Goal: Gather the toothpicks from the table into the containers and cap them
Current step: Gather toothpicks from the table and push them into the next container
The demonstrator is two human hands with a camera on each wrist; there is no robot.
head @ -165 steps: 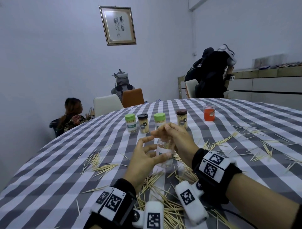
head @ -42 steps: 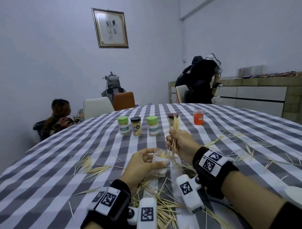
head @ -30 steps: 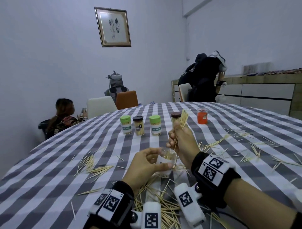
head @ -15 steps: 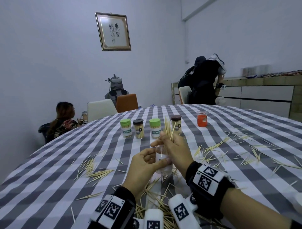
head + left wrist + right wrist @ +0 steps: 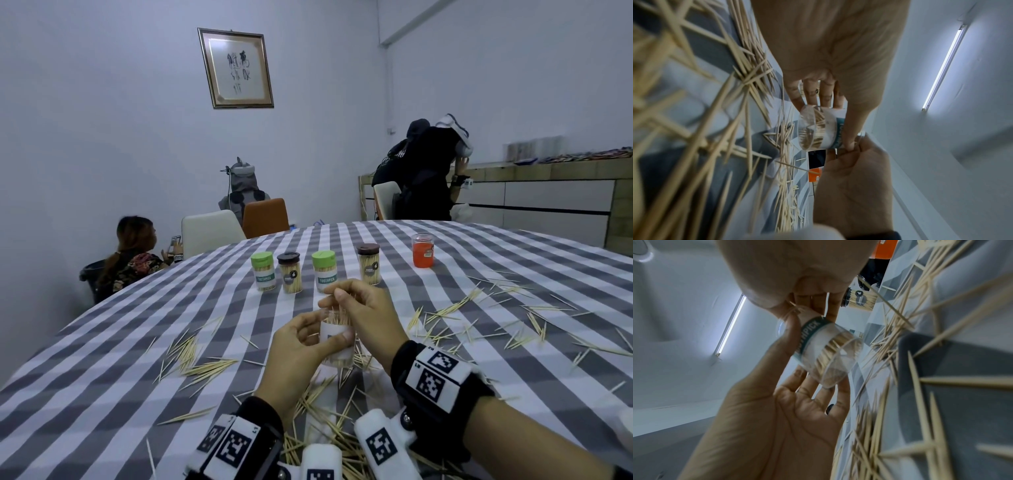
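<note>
Four capped toothpick jars (image 5: pixel 315 270) stand in a row behind the held jar (image 5: pixel 337 337); loose toothpicks (image 5: pixel 459 318) lie around

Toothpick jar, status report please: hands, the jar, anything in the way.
Left hand grips the clear jar, uncapped, part full. Right hand at its mouth, fingers on the toothpick tips. Loose toothpicks litter the table; nothing blocking.
</note>
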